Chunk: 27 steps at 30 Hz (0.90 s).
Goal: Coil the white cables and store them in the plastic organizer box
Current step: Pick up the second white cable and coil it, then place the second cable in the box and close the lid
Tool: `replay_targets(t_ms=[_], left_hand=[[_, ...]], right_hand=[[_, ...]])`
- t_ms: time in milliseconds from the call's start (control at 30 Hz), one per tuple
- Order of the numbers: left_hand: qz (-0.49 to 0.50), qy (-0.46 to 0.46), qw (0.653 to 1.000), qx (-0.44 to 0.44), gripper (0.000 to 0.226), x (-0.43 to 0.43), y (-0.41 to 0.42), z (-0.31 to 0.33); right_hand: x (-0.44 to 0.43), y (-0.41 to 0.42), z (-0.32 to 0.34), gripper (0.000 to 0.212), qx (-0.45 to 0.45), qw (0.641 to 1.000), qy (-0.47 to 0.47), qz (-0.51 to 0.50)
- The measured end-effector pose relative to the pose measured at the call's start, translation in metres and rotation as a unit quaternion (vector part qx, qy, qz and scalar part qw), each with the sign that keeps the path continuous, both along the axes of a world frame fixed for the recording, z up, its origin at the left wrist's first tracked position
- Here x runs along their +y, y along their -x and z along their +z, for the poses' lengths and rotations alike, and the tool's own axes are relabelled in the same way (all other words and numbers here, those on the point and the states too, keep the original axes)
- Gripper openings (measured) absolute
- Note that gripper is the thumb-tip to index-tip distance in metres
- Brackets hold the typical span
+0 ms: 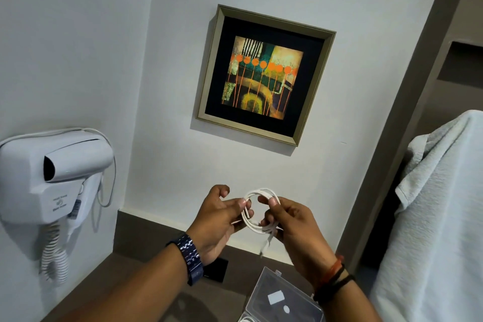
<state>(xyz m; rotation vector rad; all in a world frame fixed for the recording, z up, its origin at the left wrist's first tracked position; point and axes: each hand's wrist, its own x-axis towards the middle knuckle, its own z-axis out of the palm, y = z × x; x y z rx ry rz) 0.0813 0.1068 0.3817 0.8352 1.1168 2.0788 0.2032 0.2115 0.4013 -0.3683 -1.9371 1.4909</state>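
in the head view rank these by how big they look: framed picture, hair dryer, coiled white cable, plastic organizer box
1. framed picture
2. hair dryer, close behind; its nearness to the camera makes this pair unsure
3. plastic organizer box, cut off by the frame edge
4. coiled white cable, held between both hands

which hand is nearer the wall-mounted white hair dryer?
Left. The left hand pinches the coiled white cable on the side toward the wall-mounted white hair dryer; the right hand grips the coil's far side.
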Motion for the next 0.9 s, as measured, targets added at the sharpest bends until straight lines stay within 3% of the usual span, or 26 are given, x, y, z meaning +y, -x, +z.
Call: replay_targets(t_ms=[200,333,433,533,667,900], left_hand=[[-0.108,0.029,0.993,-0.037,0.024,0.010,0.001,-0.018],[-0.060,0.111,0.990,0.058,0.017,0.018,-0.005,-0.031],[-0.052,0.156,0.976,0.143,0.026,0.024,-0.010,-0.045],[-0.046,0.187,0.963,0.187,0.031,0.035,-0.018,-0.064],[-0.019,0.224,0.955,0.195,0.031,0.056,-0.034,-0.107],[0.002,0.324,0.937,0.134,0.029,0.097,-0.059,-0.227]], right_hand=[[0.015,-0.010,-0.017,0.030,-0.079,0.994,-0.055,-0.044],[0.023,-0.014,-0.031,0.031,-0.115,0.989,-0.079,-0.045],[0.037,-0.021,-0.046,0.009,-0.125,0.987,-0.078,-0.069],[0.053,-0.032,-0.069,0.012,-0.150,0.979,-0.069,-0.116],[0.072,-0.046,-0.113,0.010,-0.183,0.968,-0.056,-0.160],[0.093,-0.056,-0.240,0.006,-0.274,0.930,-0.008,-0.245]])
